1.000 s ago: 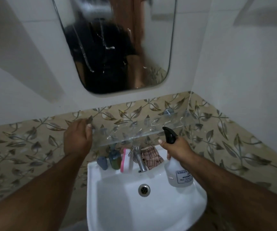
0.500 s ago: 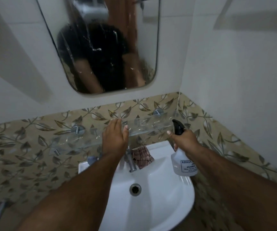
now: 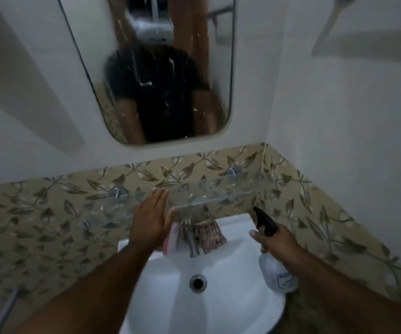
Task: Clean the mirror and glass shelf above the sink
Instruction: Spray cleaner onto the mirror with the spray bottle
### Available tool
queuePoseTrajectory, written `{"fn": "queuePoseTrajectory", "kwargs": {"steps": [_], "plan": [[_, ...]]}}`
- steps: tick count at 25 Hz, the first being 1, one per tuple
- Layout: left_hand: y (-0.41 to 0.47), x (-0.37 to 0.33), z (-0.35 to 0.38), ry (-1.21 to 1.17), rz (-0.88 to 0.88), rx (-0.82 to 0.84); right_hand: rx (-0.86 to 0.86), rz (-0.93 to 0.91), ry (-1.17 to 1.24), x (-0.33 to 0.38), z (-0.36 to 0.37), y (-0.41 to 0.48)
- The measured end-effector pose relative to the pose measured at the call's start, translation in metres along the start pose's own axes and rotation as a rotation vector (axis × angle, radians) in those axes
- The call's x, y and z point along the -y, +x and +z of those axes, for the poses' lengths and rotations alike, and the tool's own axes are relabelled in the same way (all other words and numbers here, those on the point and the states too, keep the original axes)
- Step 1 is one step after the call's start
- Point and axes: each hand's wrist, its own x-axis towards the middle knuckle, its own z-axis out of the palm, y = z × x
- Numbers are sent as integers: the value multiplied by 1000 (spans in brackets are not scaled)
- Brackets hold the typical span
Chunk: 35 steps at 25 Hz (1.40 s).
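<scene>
Resting flat with fingers stretched out and together, the left hand [image 3: 151,220] lies on the glass shelf [image 3: 209,197] a little left of the frame's centre, palm down, gripping nothing. The shelf is clear, runs across the middle of the frame along the leaf-patterned tile band [image 3: 49,213], and is fixed to the wall by round metal mounts [image 3: 118,192]; it carries wet streaks or droplets.

The right hand [image 3: 275,239], at lower right, is closed around the neck of a spray bottle [image 3: 277,273], with one finger extended near the black trigger head [image 3: 265,220]. The bottle's pale body hangs over the right rim of the white sink [image 3: 160,307], its nozzle pointing up and left toward the shelf.

The mirror [image 3: 151,75] fills the upper centre of the frame, above the shelf, its surface marked with runs and specks of liquid; it reflects a person in a dark shirt.

Below the shelf, at the back of the sink, stand a metal tap [image 3: 192,242], a pink and white sponge [image 3: 170,244] to its left, and a checked cloth [image 3: 210,236] to its right. The drain [image 3: 197,282] sits in the middle of the basin.
</scene>
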Motion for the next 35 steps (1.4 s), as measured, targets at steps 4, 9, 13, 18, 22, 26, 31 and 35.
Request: {"fn": "queuePoseTrajectory", "kwargs": {"steps": [4, 9, 13, 18, 22, 26, 31, 35], "plan": [[-14, 38, -13, 69, -76, -44, -65, 21, 8, -37, 39, -7], [15, 98, -75, 63, -191, -291, -181, -95, 179, -20, 75, 36], [45, 107, -113, 126, -99, -292, -236, -43, 218, -6, 91, 81], [-52, 28, -2, -125, 92, -25, -265, 12, 260, -19, 107, 121], [-97, -20, 76, -273, 128, 268, -337, -5, 269, -40, 115, 140], [-99, -39, 129, -395, -56, 406, -309, -17, 318, -49, 121, 167], [-91, -71, 177, -715, -602, 525, -238, -72, 24, -57, 111, 160], [-55, -90, 200, -1311, -1295, 420, -418, -1, -127, -81, 112, 116]]}}
